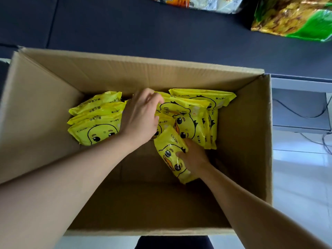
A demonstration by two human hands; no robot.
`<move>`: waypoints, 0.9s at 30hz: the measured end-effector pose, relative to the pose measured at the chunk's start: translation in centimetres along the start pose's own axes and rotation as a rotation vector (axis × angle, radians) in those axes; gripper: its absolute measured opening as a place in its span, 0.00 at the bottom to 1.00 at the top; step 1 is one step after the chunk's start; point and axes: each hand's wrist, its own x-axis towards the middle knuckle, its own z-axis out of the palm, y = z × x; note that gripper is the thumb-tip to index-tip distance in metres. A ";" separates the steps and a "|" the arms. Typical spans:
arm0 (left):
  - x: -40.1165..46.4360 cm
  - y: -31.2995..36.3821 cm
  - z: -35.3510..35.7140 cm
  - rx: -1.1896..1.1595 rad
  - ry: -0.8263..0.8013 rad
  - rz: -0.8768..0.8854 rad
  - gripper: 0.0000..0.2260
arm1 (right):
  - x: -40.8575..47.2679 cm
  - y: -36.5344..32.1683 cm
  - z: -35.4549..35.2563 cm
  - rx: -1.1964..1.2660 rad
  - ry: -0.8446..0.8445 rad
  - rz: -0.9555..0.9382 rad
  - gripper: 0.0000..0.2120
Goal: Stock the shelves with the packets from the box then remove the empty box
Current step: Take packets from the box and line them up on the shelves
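Observation:
A large open cardboard box [248,133] fills the middle of the head view. Several yellow packets printed with a duck face lie at its far end: one stack at the left [93,119] and a looser pile at the right [201,112]. My left hand [140,117] reaches down between the two piles, fingers curled over the top edge of a packet in the right pile. My right hand [195,157] grips a single tilted yellow packet [170,155] near the box floor, thumb across its front. The near half of the box floor is bare cardboard.
A dark shelf surface [143,27] runs beyond the box. On it stand a green and yellow snack bag [291,17] at the far right and another bag [197,2] at the top edge. White floor and cables [305,112] lie to the right.

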 end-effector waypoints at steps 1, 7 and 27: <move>0.7 0.5 0.1 0.025 0.010 0.059 0.19 | -0.2 -0.1 -0.7 0.005 0.019 -0.027 0.17; 4.0 1.4 1.8 0.161 -0.129 0.082 0.17 | -0.4 0.6 -3.8 -0.053 0.055 -0.090 0.16; 0.7 0.4 -9.4 -0.229 -0.065 -0.280 0.08 | -9.0 -4.8 -9.4 0.039 0.263 -0.176 0.11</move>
